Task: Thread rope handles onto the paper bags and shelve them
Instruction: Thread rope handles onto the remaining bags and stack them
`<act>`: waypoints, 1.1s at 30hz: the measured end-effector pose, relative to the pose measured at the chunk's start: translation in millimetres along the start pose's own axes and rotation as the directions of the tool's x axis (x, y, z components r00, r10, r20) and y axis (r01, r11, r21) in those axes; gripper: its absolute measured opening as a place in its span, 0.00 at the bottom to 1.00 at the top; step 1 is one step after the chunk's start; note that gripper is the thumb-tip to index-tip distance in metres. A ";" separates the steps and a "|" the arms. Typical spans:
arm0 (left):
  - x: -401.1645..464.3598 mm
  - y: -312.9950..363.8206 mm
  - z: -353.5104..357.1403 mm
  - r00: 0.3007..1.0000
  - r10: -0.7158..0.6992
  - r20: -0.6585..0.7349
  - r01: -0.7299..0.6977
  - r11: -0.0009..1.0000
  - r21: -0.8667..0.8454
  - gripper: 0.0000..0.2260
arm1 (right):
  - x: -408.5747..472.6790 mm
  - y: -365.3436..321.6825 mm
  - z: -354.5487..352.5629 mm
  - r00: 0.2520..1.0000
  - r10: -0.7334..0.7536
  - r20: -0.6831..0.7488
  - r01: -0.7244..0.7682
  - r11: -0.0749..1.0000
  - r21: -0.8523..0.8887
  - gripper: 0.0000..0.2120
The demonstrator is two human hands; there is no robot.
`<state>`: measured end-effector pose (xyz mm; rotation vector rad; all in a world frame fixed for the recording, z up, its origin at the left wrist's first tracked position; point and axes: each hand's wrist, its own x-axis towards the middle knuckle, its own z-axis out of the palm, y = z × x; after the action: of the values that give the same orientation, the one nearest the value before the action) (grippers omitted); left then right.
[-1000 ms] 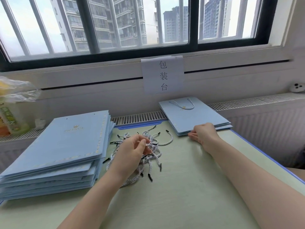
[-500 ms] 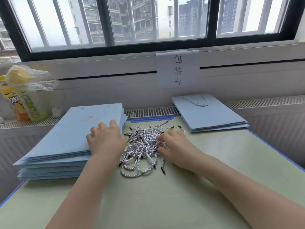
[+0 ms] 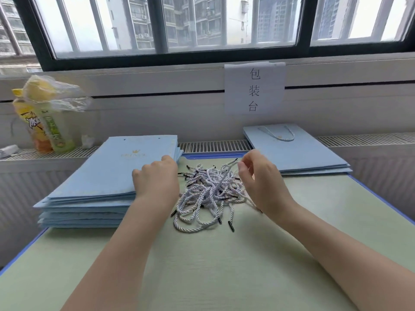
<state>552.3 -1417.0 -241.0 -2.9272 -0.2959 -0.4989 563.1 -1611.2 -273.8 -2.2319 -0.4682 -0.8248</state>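
**Q:** What lies in front of me?

**A:** You sit at a pale green table with a blue edge (image 3: 224, 265) below a wide dark-framed window (image 3: 202, 30). On the table's left side is a tall stack of flat light-blue paper bags (image 3: 101, 176) with no handles. At the far right is a smaller pile of the same bags (image 3: 303, 151); its top one carries a white rope handle (image 3: 278, 134). Between the two stacks is a loose heap of white twisted rope handles with black tips (image 3: 208, 194).

**Q:** And my hands?

**A:** Your left hand (image 3: 157, 182) rests on the near right corner of the tall stack, fingers curled over the top bag's edge. Your right hand (image 3: 260, 182) hovers over the heap's right side, thumb and forefinger pinching one rope that rises from it.

**Q:** Anything else?

**A:** A white paper sign with three printed characters (image 3: 254, 88) hangs on the far wall. At the far left, on the sill, stand drink bottles under a crumpled clear plastic bag (image 3: 45, 113).
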 end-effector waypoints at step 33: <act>4.4 -33.3 -17.9 0.951 0.243 0.191 -0.134 0.881 -0.453 0.14 | -7.1 -1.7 14.9 0.986 -0.071 0.149 0.038 0.976 0.216 0.11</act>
<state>543.5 -1387.4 -218.8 -3.4120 0.0983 -0.1903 563.3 -1600.0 -285.9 -2.1000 -0.6632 -0.5993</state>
